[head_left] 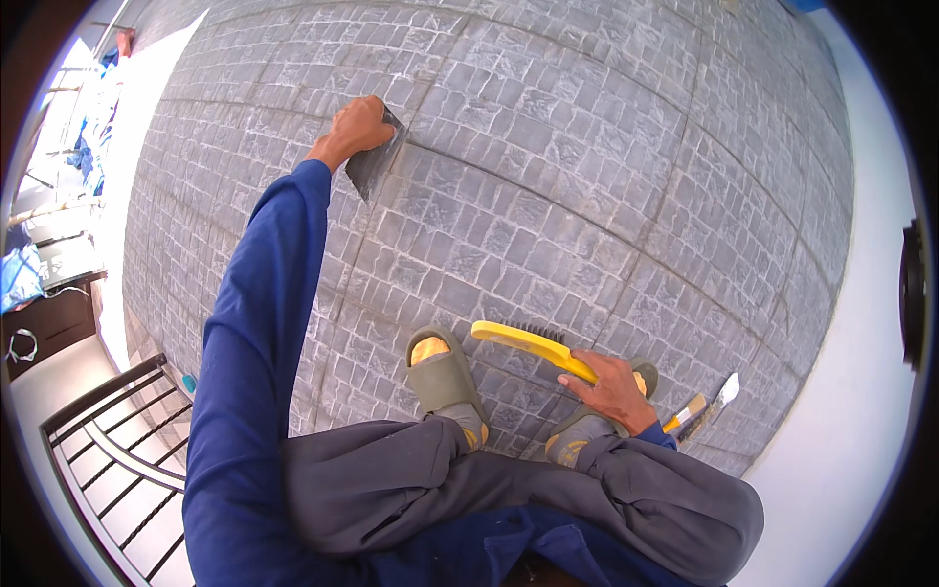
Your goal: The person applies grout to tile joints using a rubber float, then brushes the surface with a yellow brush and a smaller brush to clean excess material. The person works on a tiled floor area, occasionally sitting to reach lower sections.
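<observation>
Left hand: arm in a blue sleeve stretched forward, fingers closed on a dark flat scraper, its blade pressed to the grey patterned tile floor along a grout line.

Right hand: closed around the handle of a yellow brush, bristles up, held just above the right sandal.

Sandals: grey-green, planted on the tiles.

Trowel: small, wooden-handled, lying on the floor near the right foot.

Railing: dark metal, lower left.
</observation>
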A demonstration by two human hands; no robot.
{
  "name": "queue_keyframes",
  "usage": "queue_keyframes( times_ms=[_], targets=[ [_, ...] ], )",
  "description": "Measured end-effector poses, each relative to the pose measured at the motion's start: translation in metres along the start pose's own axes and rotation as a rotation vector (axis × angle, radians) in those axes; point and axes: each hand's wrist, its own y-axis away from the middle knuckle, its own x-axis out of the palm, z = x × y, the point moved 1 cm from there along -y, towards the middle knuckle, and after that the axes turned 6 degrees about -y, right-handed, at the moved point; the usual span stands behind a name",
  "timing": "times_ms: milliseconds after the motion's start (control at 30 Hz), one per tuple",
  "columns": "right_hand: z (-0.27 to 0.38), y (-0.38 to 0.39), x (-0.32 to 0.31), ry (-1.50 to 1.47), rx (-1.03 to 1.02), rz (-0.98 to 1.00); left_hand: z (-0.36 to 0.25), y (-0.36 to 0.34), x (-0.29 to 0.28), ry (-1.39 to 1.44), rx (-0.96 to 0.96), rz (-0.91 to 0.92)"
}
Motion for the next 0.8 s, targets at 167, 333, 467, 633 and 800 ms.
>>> queue_keyframes(
  times_ms=[167, 333, 467, 633, 800],
  targets=[
    [-0.003, 0.001, 0.003, 0.008, 0.009, 0.011, -0.004, -0.002, 0.001, -0.001, 0.044, -0.013],
    [-0.001, -0.004, 0.004, 0.026, -0.053, 0.005, -0.008, 0.014, 0.004, -0.046, 0.101, -0.047],
    [0.004, -0.009, -0.002, 0.017, -0.046, 0.016, -0.004, 0.04, 0.007, -0.091, 0.155, 0.081],
    [0.005, -0.003, -0.008, 0.015, -0.071, -0.041, -0.005, 0.043, 0.0, -0.203, 0.267, 0.184],
    [-0.001, 0.015, -0.005, -0.017, 0.065, -0.076, 0.014, 0.029, -0.025, -0.19, 0.145, 0.22]
  ],
)
